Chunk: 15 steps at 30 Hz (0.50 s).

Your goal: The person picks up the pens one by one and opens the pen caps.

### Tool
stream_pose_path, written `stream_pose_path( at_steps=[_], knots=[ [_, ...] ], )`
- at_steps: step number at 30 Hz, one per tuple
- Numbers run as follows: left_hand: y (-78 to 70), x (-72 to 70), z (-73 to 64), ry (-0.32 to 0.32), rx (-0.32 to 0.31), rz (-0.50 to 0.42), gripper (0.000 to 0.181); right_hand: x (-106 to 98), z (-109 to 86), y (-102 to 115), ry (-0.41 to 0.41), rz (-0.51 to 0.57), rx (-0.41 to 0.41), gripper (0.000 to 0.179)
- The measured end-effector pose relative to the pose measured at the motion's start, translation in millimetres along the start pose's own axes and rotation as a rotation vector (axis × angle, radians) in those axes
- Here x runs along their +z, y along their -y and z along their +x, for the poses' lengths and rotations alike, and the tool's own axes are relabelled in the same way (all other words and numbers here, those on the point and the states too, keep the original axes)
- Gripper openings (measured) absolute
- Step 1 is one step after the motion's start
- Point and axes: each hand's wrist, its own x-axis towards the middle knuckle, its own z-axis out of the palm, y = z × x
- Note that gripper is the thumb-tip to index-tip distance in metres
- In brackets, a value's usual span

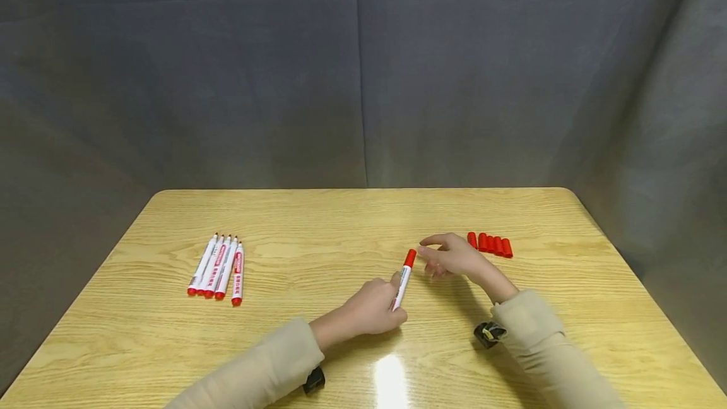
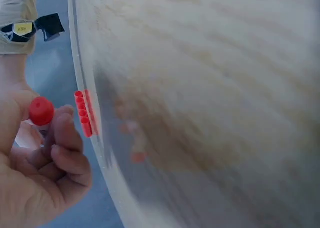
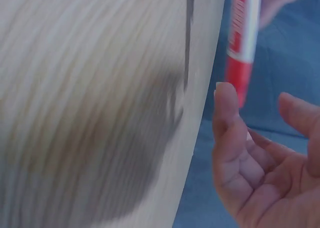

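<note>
A white marker (image 1: 403, 286) with a red cap (image 1: 410, 257) on its upper end is gripped by my left hand (image 1: 372, 308) near the middle of the table. From the left wrist camera, the round red end of the cap (image 2: 41, 110) faces the lens. Just right of the cap is my right hand (image 1: 451, 256), its thumb and forefinger spread apart with nothing between them. In the right wrist view the marker's red end (image 3: 238, 80) overlaps a fingertip of the right hand (image 3: 270, 173).
At the left of the wooden table (image 1: 318, 219) lie several uncapped markers (image 1: 212, 267) side by side, tips away from me. One marker (image 1: 238, 273) lies slightly apart from them. Several loose red caps (image 1: 494, 245) form a row beyond my right hand. A grey curtain (image 1: 363, 81) hangs behind the table.
</note>
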Motion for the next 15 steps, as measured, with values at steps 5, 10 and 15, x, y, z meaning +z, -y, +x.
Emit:
stream_pose_path(
  at_steps=[5, 10, 15],
  knots=[
    [-4.2, -1.1, -1.4, -0.050, 0.030, 0.002, 0.070, 9.7, 4.1, 3.8, -0.028, 0.047, -0.044, 0.041],
    [-9.6, -4.6, -5.9, -0.124, 0.028, -0.003, 0.073, 15.5, 3.4, 13.0, -0.112, 0.073, -0.121, 0.027],
    [-11.5, -4.6, -7.7, -0.246, -0.015, 0.010, 0.073, 17.4, -1.3, 24.0, -0.181, 0.163, -0.168, 0.024]
  ],
)
